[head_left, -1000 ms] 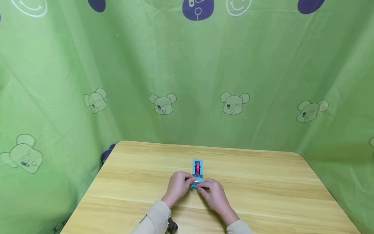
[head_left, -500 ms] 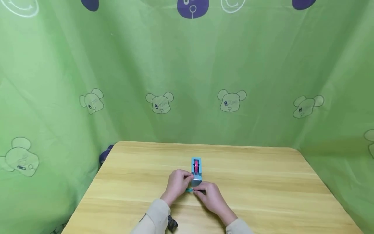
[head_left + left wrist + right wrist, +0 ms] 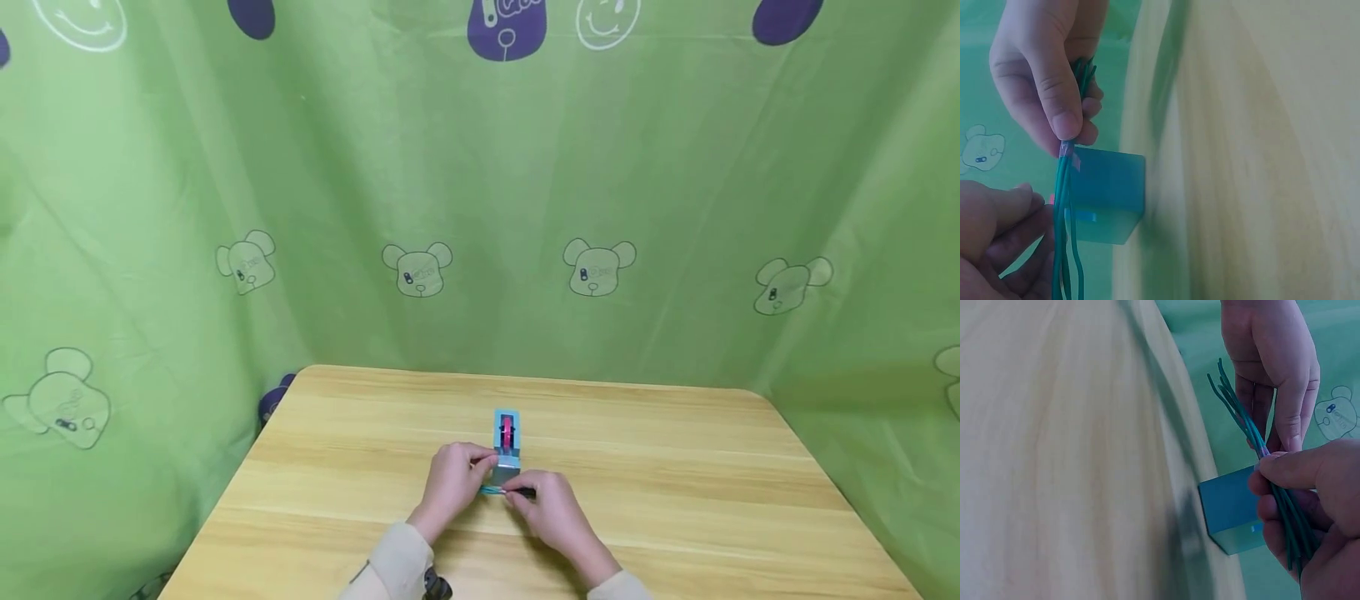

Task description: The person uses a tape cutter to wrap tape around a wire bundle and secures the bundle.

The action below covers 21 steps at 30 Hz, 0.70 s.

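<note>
My right hand (image 3: 553,510) pinches a bundle of thin green wires (image 3: 491,491) between thumb and fingers, in front of a blue tape dispenser (image 3: 507,475). In the right wrist view, the wires (image 3: 1244,422) fan out at the upper end, and a shiny strip of tape (image 3: 1264,452) shows round them beside the thumb. My left hand (image 3: 452,482) has thumb and fingers together at the dispenser's left side and seems to grip it there; the exact contact is hidden. A pink tape roll (image 3: 507,432) sits inside the dispenser.
The wooden table (image 3: 637,467) extends on both sides of the hands. A green curtain (image 3: 495,183) with printed bear heads hangs behind and beside it. A black device (image 3: 437,585) is at the left wrist.
My right hand has drawn the wire bundle slightly toward me, away from the dispenser's front, which shows more now. The left hand stays at the dispenser. The head view has shifted slightly.
</note>
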Each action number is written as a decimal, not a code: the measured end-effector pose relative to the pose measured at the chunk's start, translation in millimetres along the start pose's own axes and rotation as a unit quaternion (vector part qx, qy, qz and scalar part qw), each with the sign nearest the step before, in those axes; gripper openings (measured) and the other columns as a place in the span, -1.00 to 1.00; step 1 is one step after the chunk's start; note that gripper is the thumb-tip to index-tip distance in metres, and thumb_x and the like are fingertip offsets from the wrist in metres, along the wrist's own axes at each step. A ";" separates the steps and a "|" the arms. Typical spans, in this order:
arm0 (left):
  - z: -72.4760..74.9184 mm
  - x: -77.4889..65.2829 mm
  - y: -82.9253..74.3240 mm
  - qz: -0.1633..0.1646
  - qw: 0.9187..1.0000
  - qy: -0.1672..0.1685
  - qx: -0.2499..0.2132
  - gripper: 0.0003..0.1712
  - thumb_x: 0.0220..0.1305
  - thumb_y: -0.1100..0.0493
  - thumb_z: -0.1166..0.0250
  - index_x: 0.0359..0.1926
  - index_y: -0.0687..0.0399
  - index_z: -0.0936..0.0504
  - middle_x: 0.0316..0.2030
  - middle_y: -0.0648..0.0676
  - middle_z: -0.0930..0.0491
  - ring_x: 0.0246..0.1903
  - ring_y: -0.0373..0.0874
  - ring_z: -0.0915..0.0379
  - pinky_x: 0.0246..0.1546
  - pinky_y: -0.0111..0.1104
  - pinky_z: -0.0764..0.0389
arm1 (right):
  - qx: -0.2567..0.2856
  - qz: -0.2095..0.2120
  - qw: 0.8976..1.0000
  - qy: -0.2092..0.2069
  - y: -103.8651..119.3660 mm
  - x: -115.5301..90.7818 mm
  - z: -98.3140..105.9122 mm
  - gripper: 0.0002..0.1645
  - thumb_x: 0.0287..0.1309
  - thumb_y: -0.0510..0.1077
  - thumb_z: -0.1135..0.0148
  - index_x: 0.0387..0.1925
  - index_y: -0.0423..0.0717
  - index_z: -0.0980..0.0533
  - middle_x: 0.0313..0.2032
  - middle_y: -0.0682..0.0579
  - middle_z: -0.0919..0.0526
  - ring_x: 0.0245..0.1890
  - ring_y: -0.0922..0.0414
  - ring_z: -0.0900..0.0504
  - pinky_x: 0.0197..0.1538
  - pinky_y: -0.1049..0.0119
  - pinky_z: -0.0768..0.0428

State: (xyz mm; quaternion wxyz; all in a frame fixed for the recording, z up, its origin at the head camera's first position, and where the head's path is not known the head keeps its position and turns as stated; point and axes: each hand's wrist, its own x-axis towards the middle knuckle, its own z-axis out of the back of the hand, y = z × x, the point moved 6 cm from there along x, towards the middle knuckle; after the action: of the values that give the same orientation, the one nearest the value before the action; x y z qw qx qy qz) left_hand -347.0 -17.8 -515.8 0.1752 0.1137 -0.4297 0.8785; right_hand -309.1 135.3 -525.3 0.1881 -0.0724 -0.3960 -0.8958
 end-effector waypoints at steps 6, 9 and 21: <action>4.8 -3.7 -7.1 -0.018 0.999 0.030 -0.013 -0.87 0.29 0.16 -0.37 -0.22 0.05 -0.80 -0.28 -0.07 -0.74 -0.28 -0.29 -0.65 -0.25 -0.41 -0.62 | -0.001 -0.003 1.000 -0.024 6.8 -2.0 7.9 -0.85 0.10 -0.29 -0.42 -0.30 0.00 -0.73 -0.29 0.19 -0.75 -0.21 0.15 -0.71 -0.08 0.20 -0.65; 5.9 -6.0 -9.6 -0.022 0.998 0.051 -0.021 -0.87 0.30 0.17 -0.35 -0.21 0.06 -0.80 -0.28 -0.08 -0.74 -0.31 -0.33 -0.62 -0.28 -0.45 -0.60 | -0.004 -0.003 0.999 -0.032 9.5 -3.4 11.2 -0.85 0.08 -0.29 -0.42 -0.31 0.01 -0.73 -0.29 0.20 -0.75 -0.21 0.16 -0.71 -0.09 0.21 -0.65; 12.6 -14.4 -24.1 -0.062 0.994 0.090 0.028 -0.80 0.39 0.08 -0.27 -0.25 0.02 -0.80 -0.31 -0.14 -0.71 -0.38 -0.41 -0.50 -0.35 -0.49 -0.54 | 0.003 -0.015 0.999 -0.049 15.1 -8.6 19.3 -0.83 0.10 -0.26 -0.43 -0.36 0.11 -0.68 -0.36 0.31 -0.70 -0.26 0.28 -0.67 -0.14 0.34 -0.63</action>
State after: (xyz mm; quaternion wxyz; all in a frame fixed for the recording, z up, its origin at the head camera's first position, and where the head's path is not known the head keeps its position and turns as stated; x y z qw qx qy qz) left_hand -323.5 -17.2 -496.0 0.2644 0.0654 -0.3797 0.8841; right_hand -295.7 142.6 -504.3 0.1552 -0.1093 -0.4081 -0.8930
